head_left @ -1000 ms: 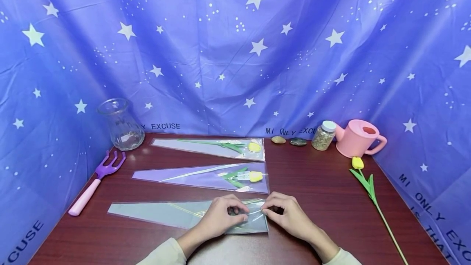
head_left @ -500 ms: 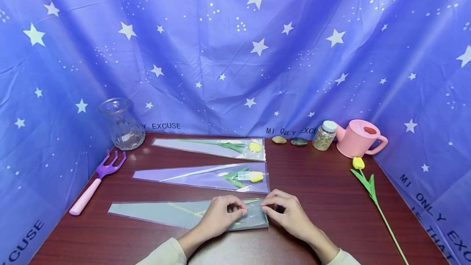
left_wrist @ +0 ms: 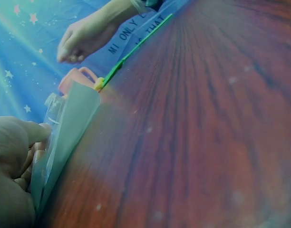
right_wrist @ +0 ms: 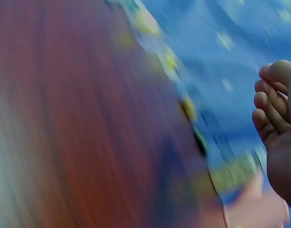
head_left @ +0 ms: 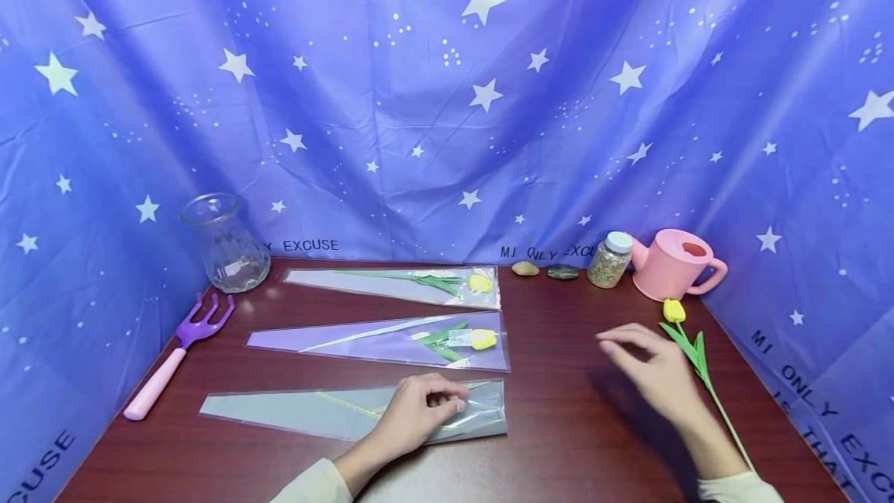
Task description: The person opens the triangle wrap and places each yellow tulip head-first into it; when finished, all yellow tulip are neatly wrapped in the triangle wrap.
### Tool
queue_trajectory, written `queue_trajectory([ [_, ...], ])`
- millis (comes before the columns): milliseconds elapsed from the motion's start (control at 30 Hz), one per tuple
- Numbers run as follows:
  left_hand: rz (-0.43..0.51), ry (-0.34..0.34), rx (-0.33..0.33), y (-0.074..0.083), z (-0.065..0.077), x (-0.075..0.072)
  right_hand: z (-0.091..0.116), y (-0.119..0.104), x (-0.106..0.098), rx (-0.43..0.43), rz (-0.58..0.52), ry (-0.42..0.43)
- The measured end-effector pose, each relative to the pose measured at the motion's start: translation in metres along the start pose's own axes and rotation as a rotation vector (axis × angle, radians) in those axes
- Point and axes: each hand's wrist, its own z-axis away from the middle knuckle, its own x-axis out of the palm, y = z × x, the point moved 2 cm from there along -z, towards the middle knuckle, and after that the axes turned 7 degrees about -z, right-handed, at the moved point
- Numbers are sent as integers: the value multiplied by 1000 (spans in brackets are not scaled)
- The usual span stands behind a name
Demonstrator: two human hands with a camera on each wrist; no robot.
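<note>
My left hand [head_left: 421, 410] pinches the clear film near the wide end of a grey flower sleeve [head_left: 279, 410], which lies nearest me on the table. In the left wrist view the grey sheet [left_wrist: 76, 118] stands slightly apart from the clear film at that end. Off to the right, my right hand [head_left: 653, 375] is in the air with loosely bent fingers and holds nothing. Just beyond it lies a loose yellow tulip [head_left: 701, 355] with green leaves, its stem partly hidden behind my wrist. The right wrist view is blurred, with the right hand [right_wrist: 281, 109] at its edge.
Farther back lie a purple sleeve [head_left: 335, 336] and a pale sleeve [head_left: 363, 279], each with a yellow tulip inside. A glass vase [head_left: 233, 254] and a hand fork [head_left: 171, 363] are left. Two stones [head_left: 525, 268], a lidded jar [head_left: 609, 262] and a pink watering can [head_left: 670, 266] line the back right.
My right hand has left the sleeve's wide end and moved right, toward the loose tulip. My left hand has stayed at the grey sleeve. The head view has shifted slightly.
</note>
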Motion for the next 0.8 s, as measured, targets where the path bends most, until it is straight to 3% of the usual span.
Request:
queue_trajectory([
  [200, -3, 4, 11, 0, 1, 0, 22, 30, -77, 288, 87, 176],
  [367, 21, 13, -17, -2, 1, -2, 47, 53, -116, 457, 68, 206],
  [500, 47, 7, -33, -3, -1, -2, 66, 65, -131, 550, 50, 204],
  [800, 85, 2, -55, -2, 0, -3, 87, 79, -139, 626, 111, 120],
])
